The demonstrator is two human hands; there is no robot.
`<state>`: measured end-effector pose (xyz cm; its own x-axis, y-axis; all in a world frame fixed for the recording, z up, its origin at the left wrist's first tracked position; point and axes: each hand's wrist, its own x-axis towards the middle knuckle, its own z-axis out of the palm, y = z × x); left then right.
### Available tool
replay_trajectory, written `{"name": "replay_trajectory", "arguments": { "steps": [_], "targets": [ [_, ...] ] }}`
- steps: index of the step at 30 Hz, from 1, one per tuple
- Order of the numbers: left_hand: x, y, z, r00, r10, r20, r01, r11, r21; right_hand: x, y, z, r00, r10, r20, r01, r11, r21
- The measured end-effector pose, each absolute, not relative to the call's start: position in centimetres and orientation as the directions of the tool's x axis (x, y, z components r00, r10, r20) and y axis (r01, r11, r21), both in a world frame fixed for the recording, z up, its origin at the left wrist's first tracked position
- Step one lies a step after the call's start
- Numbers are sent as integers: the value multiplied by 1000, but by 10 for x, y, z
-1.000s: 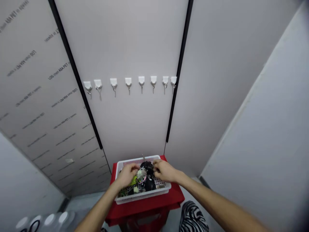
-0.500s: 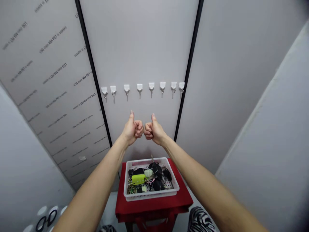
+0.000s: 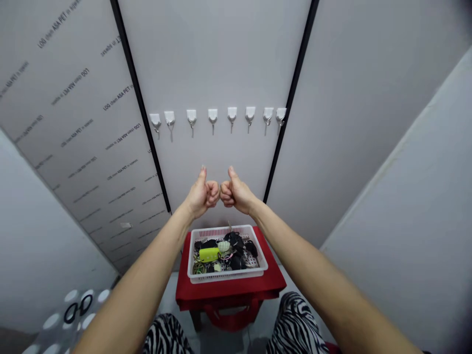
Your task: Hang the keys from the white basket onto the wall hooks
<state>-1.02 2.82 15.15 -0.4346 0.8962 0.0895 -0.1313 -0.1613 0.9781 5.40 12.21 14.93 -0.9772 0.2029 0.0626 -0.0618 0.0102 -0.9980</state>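
white plastic basket [image 3: 191, 263], matt, perforated walls. lime-green case [image 3: 209, 254] inside, smooth glossy plastic. wall panels [image 3: 214, 59] smooth, matt grey, printed lettering on left one. hooks [image 3: 232, 126] shiny metal, on white plastic mounts [image 3: 232, 114]. red cloth [image 3: 228, 290] matt, soft-looking. zebra-print trousers [image 3: 297, 324] matt fabric.

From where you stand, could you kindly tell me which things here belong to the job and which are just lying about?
Belonging to the job:
left hand, right hand, both empty, thumbs up
white plastic basket
lime-green case
black pouches
wall hooks

Lying about:
red stand
dotted item
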Motion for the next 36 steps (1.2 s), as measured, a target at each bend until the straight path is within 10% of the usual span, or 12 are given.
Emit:
{"name": "replay_trajectory", "arguments": {
  "steps": [4,7,12,21,36],
  "targets": [
    [-8,13,85,-656,753,44,245,158,956,60,121,92,-932,354,82,92,449,-889],
    [-2,-6,32,-633,767,106,579,378,723,72,121,47,-949,278,149,137,789,-600],
    [12,-24,-7,-569,810,139,754,447,481,90,121,14,-980,175,89,124,901,-415],
    [3,-11,25,-731,661,168,309,100,946,88,130,36,-913,387,128,-28,253,-967],
    [7,-6,58,-745,667,14,-299,-352,887,100,121,52,-982,170,-78,-5,-439,-898]
  ]
}}
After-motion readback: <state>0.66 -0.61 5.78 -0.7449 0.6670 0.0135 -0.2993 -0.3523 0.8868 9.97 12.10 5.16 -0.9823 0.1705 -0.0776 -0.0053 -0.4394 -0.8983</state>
